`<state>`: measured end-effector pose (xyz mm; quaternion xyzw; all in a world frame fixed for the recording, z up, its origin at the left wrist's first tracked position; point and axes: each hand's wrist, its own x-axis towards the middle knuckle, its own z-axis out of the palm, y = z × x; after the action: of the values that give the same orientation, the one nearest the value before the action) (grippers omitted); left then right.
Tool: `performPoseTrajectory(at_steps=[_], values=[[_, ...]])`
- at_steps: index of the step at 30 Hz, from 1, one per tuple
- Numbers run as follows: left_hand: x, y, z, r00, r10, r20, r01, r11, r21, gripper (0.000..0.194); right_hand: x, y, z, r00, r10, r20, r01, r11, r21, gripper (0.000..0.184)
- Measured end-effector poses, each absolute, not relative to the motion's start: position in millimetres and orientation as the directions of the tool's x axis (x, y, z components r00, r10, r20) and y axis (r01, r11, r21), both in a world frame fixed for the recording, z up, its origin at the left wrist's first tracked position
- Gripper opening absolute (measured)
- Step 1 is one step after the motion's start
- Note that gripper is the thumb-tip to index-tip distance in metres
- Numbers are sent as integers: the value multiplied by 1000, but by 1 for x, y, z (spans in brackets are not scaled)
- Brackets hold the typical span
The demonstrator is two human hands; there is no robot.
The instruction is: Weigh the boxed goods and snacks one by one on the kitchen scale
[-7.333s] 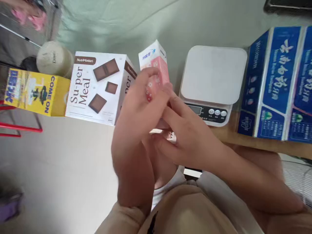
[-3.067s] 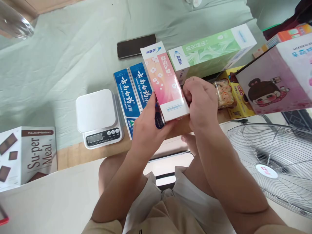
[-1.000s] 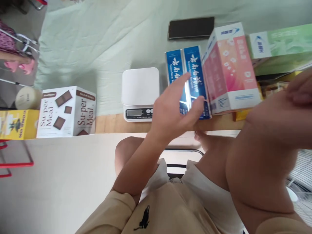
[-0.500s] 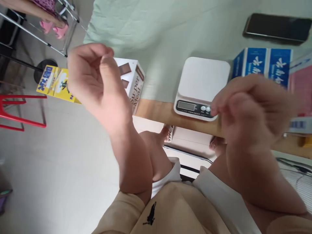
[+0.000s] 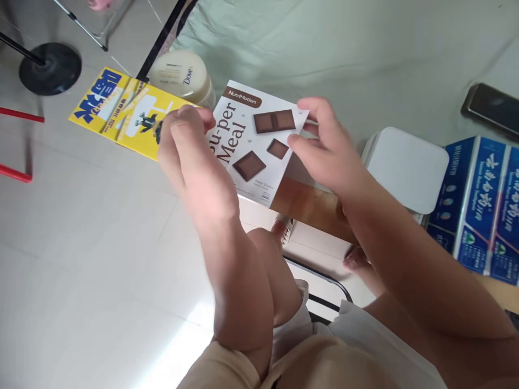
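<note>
Both hands are on the white Su-per Meal box (image 5: 253, 143) printed with brown chocolate squares. My left hand (image 5: 190, 156) curls round its left side, fingers closed on the edge. My right hand (image 5: 320, 146) pinches its upper right corner between thumb and fingers. The box is tilted over the wooden edge (image 5: 308, 202) of the surface covered in pale green cloth (image 5: 324, 48).
A yellow box (image 5: 121, 108) and a cream Dove jar (image 5: 184, 75) lie left of the Su-per Meal box. A white kitchen scale (image 5: 405, 167), blue toothpaste boxes (image 5: 478, 205) and a black phone (image 5: 490, 108) sit to the right. Red chair legs (image 5: 16, 146) stand on the tiled floor.
The pink box has been left at the right. My view swung left, and both hands, empty half a second ago, now grip the Su-per Meal box.
</note>
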<state>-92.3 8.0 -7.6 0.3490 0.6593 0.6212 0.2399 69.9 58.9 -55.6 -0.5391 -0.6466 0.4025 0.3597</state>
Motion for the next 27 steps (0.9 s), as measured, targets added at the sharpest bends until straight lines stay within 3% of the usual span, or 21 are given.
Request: performPoseTrajectory(at_steps=[3, 6, 9, 12, 17, 22, 27], values=[[-93, 6, -2, -719, 694, 17, -43, -69, 997, 24, 65, 68, -67, -151, 989, 0, 401, 61, -914, 55], [-91, 4, 3, -711, 702, 32, -73, -119, 990, 24, 70, 66, -72, -166, 986, 2, 400, 69, -914, 57], [-88, 3, 3, -708, 703, 67, -49, -142, 989, 23, 81, 60, -74, -174, 984, 28, 391, 95, -915, 59], [-87, 4, -4, -742, 644, 186, 88, -181, 980, 19, 94, 55, -76, -168, 985, 34, 419, 103, -902, 61], [-84, 9, -17, -742, 628, 234, 181, -149, 972, 16, 110, 48, -75, -173, 983, -62, 500, 34, -865, 73], [-80, 10, -16, -773, 604, 194, 43, -255, 966, 14, 110, 42, -59, -157, 982, -104, 498, -13, -867, 56], [-83, 7, -12, -752, 658, 30, -94, -152, 984, 17, 109, 43, -51, -85, 984, -158, 533, -89, -841, 35]])
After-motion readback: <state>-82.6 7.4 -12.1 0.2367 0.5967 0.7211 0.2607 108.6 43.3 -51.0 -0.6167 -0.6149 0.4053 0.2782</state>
